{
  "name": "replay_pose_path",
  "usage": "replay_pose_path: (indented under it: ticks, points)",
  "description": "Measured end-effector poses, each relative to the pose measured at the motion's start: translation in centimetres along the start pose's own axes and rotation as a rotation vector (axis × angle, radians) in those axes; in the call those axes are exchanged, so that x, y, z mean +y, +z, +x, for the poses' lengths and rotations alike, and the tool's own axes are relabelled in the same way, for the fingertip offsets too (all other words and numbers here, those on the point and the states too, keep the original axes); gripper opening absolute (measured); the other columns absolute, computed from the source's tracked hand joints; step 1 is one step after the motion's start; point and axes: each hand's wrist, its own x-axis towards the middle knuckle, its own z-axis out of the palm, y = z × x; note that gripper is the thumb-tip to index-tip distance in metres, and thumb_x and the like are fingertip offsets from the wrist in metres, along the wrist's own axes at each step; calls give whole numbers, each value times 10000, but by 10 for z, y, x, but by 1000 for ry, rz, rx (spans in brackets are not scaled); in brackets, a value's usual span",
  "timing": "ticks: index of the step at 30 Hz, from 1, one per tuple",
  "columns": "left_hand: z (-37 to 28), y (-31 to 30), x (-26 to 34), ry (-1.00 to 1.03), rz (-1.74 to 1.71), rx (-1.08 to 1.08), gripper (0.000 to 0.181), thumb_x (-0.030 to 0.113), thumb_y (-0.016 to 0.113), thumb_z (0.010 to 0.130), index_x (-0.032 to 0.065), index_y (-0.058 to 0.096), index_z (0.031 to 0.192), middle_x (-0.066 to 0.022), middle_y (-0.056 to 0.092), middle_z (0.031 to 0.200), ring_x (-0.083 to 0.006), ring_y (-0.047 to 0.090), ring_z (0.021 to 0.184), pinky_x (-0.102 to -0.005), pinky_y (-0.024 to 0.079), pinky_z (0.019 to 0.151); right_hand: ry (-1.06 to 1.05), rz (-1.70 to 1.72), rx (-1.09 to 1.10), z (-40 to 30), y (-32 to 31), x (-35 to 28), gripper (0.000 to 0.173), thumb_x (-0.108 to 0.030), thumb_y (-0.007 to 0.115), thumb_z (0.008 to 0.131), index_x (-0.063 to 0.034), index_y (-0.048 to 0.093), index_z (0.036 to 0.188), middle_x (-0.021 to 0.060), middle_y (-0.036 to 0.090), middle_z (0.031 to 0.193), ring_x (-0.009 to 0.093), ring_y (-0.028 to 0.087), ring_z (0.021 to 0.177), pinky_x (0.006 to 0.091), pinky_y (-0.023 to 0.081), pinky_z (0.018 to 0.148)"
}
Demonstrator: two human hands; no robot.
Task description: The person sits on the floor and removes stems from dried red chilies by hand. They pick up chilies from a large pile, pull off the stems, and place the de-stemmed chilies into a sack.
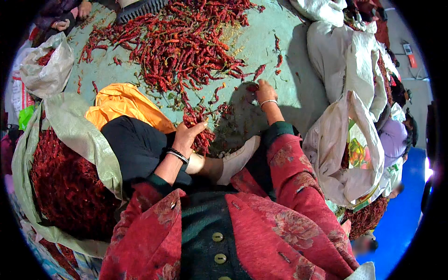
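Note:
My left hand (187, 136) grips a bunch of dried red chilies (198, 130), whose tips stick out past the thumb above my bent leg. Farther out on the right, my right hand (267, 91) is held over the greenish floor with curled fingers and a bracelet at the wrist. A dark red piece (252, 88), perhaps a chili, shows at its fingertips; whether it is held is not clear. Ahead lies a wide heap of dried red chilies (175, 52), its near end trailing towards my left hand. Stems and broken bits (224, 122) lie between my hands.
A green woven sack (70, 115) full of red chilies stands at my left, beside an orange bag (126, 105). White sacks (329, 140) line the right side. Another person's hands (62, 25) show at upper left. My pale shoe (241, 159) rests just below the scraps.

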Motion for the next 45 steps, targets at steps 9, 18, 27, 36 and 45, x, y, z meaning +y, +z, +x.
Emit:
replay_pose_path:
  ticks: [9,18,27,36,45]
  points:
    - [2,-1,1,74,-13,84,159,67,640,794,36,628,949,-24,647,888,-116,601,794,-266,474,753,207,710,-100,-26,-27,-18,301,-91,690,731,-14,546,983,159,655,892,240,642,824,364,510,691]
    - [0,-7,-7,193,108,16,217,61,702,753,32,645,961,4,635,910,-88,577,795,-265,471,736,-257,1000,-309,-128,-60,-140,289,-72,680,739,-3,558,992,110,656,869,170,639,812,308,507,723]
    - [-6,-5,2,127,-10,-18,205,69,672,768,26,632,965,-9,641,898,-88,590,776,-242,467,727,126,1539,-541,-122,-83,-125,153,-94,587,867,-8,533,981,64,612,764,113,574,599,258,495,534]
    - [-14,3,11,28,19,-167,250,88,711,769,38,620,996,-14,639,935,-91,590,801,-244,472,733,-13,1548,-486,-122,-63,-132,92,-103,589,866,-24,544,882,7,560,719,90,538,585,233,462,532]
    - [-10,-4,5,-82,28,-209,256,74,670,779,39,610,1025,-25,637,927,-118,602,826,-265,484,748,-327,986,44,-132,-60,-146,96,-57,649,775,-21,580,832,76,563,732,158,568,677,293,469,609]
